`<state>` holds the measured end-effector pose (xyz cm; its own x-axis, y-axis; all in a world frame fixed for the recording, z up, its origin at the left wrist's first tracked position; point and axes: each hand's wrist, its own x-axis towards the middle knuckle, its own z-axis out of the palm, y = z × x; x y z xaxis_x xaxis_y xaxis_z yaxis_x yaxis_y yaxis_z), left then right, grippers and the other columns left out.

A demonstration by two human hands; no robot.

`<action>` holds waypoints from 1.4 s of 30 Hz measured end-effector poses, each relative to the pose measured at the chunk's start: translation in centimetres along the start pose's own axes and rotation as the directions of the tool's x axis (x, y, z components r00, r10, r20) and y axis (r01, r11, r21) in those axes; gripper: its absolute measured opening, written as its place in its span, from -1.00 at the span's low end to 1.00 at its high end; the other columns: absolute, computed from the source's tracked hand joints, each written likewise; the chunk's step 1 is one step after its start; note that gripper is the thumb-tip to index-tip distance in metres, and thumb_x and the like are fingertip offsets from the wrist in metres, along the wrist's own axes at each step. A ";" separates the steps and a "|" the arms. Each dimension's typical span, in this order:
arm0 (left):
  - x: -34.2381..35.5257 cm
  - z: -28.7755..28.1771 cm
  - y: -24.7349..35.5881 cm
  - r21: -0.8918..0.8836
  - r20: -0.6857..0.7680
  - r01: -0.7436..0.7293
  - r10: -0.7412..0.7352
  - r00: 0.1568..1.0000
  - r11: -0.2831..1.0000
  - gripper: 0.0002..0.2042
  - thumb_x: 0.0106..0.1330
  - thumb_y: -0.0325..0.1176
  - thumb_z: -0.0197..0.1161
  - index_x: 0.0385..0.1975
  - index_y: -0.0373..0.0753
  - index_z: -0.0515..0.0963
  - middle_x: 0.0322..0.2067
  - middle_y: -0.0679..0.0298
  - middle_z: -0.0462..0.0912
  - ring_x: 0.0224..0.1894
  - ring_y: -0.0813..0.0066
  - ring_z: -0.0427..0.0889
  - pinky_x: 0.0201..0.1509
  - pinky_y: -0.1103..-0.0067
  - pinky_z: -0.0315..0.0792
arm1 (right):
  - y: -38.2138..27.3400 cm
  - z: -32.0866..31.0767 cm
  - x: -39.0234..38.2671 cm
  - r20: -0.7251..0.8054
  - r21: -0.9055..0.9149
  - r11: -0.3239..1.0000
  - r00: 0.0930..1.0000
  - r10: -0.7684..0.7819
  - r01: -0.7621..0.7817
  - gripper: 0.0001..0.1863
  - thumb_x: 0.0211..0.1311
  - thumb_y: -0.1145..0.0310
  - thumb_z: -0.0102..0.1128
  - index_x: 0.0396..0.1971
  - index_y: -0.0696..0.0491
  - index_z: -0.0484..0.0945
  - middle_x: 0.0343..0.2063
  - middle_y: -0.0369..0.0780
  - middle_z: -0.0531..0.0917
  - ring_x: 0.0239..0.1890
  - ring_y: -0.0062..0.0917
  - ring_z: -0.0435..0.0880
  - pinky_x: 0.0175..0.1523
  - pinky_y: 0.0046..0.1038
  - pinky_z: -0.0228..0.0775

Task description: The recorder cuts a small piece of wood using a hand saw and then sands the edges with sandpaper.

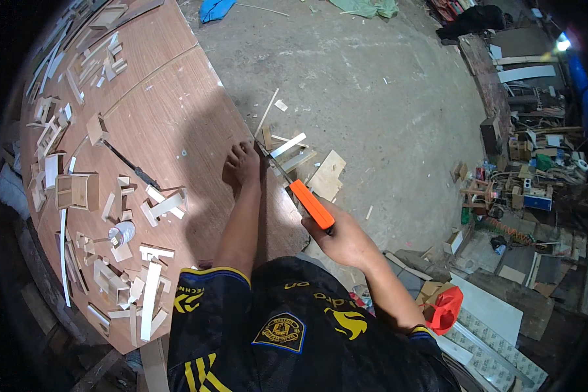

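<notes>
My right hand (346, 240) is wrapped round the bright orange handle of what looks like a hand saw (312, 205). Its thin dark blade runs up and left to the table's right edge, close to the fingers of my left hand. On the wood-grain table (157, 117), my left hand (244, 163) presses down at that edge with bent fingers. Whatever lies beneath it is mostly hidden by the hand and its shadow. Beside the blade, below the edge, pale wood offcuts (289, 145) lie on the floor.
Small wooden assemblies (77, 191), loose strips (151, 300) and a white container with a brush (121, 232) crowd the table's left side. A flat wood scrap (328, 175) lies on the concrete floor (372, 98). Tools and timber clutter the far right, and a red bag (445, 310) is at lower right.
</notes>
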<state>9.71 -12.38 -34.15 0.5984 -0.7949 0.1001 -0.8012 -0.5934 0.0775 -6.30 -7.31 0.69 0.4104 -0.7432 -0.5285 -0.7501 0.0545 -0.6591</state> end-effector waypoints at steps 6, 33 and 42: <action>0.9 -0.1 0.4 -0.209 -0.130 0.147 -0.176 0.976 0.967 -0.79 0.24 -0.23 0.06 -0.17 -0.10 0.41 -0.03 0.20 0.39 0.03 0.05 0.36 0.04 0.09 0.26 | -0.5 -0.7 0.2 0.048 -0.015 0.999 0.998 0.034 -0.034 -0.68 0.25 0.23 0.12 -0.11 0.12 0.40 -0.25 0.08 0.57 -0.13 0.01 0.54 -0.08 -0.22 0.37; 1.5 -0.5 0.1 0.010 -0.059 0.190 -0.189 0.980 0.982 -0.50 0.25 -0.01 0.05 0.19 0.01 0.32 0.34 0.25 0.12 0.39 -0.06 -0.01 0.30 -0.17 -0.15 | -0.5 0.1 5.5 0.015 0.002 1.000 1.000 -0.015 0.015 -0.63 0.24 0.25 0.11 -0.04 0.16 0.42 -0.21 0.10 0.59 -0.14 -0.04 0.58 -0.03 -0.25 0.38; 0.3 -3.1 0.3 0.058 0.203 0.196 -0.204 0.958 0.979 -0.38 0.29 -0.07 -0.04 0.37 0.00 0.07 0.42 0.27 -0.11 0.42 -0.04 -0.14 0.36 -0.05 -0.20 | -2.1 0.4 4.8 0.041 0.038 0.991 0.991 0.127 -0.128 -0.62 0.26 0.21 0.12 -0.07 0.17 0.42 -0.26 0.09 0.59 -0.14 -0.06 0.57 -0.02 -0.28 0.37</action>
<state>9.68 -12.42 -31.05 0.7358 -0.6662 -0.1215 -0.6673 -0.7439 0.0374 -2.54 -10.71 -0.64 0.3330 -0.7021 -0.6294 -0.7763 0.1747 -0.6056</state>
